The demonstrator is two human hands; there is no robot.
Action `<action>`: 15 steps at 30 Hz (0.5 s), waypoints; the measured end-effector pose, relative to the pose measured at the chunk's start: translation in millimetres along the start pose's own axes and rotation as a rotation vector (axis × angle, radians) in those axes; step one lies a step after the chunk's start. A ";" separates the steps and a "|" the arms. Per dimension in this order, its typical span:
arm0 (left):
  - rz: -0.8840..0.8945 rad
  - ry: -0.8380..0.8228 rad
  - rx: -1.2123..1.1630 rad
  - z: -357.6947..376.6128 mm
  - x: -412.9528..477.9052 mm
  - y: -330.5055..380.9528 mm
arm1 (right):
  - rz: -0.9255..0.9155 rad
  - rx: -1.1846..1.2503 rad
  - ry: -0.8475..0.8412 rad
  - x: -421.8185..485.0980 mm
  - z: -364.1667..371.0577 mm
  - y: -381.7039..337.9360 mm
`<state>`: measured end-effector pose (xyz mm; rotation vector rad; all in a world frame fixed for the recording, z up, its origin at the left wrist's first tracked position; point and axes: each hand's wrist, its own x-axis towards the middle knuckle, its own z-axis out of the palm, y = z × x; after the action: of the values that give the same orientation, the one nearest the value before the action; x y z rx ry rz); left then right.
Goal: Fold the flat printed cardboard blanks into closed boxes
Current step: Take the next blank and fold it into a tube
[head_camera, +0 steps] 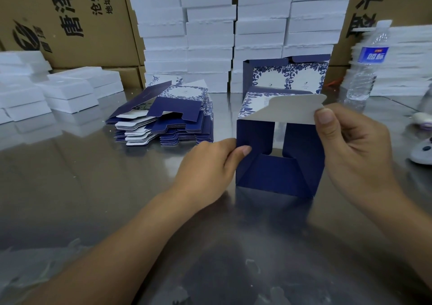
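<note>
One box (278, 159): half-formed, upright on the bench (93, 187) at 12 o'clock from the person.
Left hand (205, 164): fingers (243, 151) pinch its 9 o'clock wall.
Right hand (350, 141): fingers (323, 116) pinch the pale flap (292, 110) at 1 o'clock.
Flat blanks (163, 122): stacked at 10 o'clock.
Risk: the flap may crease or miss its slot if it is pushed while the lower flaps gape.

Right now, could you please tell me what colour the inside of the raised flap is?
The flap is plain off-white, unprinted; the head view shows it.
</note>
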<state>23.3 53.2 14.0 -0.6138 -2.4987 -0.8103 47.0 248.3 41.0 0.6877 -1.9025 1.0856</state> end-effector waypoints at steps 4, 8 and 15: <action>-0.018 -0.006 -0.035 -0.2 0.6 -0.2 | -0.004 0.003 -0.003 1.0 -0.6 0.2; -0.026 -0.070 -0.016 -0.8 0.7 -2.6 | 0.019 0.007 -0.023 1.2 -0.8 0.8; -0.017 -0.189 0.069 0.4 0.0 -6.7 | 0.017 0.032 -0.055 3.0 -0.4 -2.5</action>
<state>19.6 48.5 10.8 -0.6747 -2.6934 -0.6974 47.5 247.3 44.7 0.7269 -1.9444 1.1208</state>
